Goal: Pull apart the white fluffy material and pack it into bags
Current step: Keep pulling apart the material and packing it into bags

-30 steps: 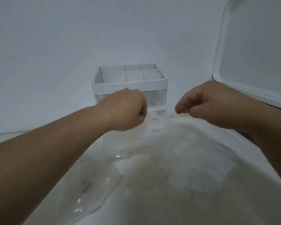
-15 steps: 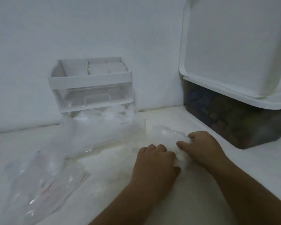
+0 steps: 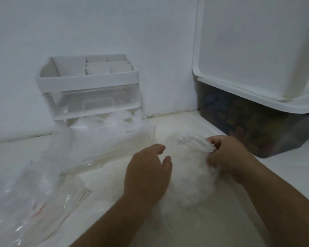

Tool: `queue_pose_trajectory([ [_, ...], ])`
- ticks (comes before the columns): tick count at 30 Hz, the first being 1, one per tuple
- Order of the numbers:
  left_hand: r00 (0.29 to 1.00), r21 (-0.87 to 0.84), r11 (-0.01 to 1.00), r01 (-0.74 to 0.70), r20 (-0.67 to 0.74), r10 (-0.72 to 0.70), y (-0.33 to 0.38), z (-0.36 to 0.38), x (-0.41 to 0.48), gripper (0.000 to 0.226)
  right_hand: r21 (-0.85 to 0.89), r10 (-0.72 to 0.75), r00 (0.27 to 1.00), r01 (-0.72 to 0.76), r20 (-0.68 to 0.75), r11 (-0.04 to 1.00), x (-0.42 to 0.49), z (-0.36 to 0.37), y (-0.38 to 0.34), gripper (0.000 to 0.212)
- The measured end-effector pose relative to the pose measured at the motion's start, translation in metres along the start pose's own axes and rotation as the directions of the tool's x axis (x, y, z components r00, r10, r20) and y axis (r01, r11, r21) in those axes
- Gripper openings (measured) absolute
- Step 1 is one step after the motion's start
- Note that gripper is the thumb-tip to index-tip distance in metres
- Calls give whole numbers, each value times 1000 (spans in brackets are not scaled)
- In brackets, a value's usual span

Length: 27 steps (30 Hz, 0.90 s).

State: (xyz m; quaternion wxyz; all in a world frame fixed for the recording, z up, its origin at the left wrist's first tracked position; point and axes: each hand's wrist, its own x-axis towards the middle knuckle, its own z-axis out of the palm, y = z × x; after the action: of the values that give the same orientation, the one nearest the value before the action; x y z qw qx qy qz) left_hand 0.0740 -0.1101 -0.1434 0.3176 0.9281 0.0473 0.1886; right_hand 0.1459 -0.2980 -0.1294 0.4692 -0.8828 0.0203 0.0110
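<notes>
A clump of white fluffy material (image 3: 187,168) lies on the white tabletop (image 3: 105,198) between my hands. My right hand (image 3: 227,154) grips its right side, fingers curled into the fluff. On the clump's left, my left hand (image 3: 148,173) rests with its fingers relaxed and thumb spread, holding nothing. A clear plastic bag (image 3: 29,202) lies flat at the near left. More filled clear bags (image 3: 100,134) sit in a transparent drawer pulled out behind it.
A white desk organiser (image 3: 86,82) with a clear drawer stands against the back wall. A dark storage bin (image 3: 253,125) with its white lid (image 3: 253,50) raised stands at the right.
Both hands came down from holding a bag up to the clump on the table. My left hand has since lifted off and opened; my right hand has closed into the fluff.
</notes>
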Motion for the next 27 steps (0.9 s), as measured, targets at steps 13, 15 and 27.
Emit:
queue_pose_trajectory([
  [13, 959, -187, 967, 173, 257, -121, 30, 18, 18, 79, 335, -57, 966, -32, 253, 942, -1, -39, 15, 39],
  [15, 959, -279, 940, 196, 253, -125, 33, 21, 22, 74, 368, -81, 963, -20, 256, 930, -1, -40, 22, 38],
  [27, 983, -420, 897, 137, 171, -70, 30, 23, 33, 42, 215, -149, 984, 125, 99, 969, 3, -45, 32, 63],
])
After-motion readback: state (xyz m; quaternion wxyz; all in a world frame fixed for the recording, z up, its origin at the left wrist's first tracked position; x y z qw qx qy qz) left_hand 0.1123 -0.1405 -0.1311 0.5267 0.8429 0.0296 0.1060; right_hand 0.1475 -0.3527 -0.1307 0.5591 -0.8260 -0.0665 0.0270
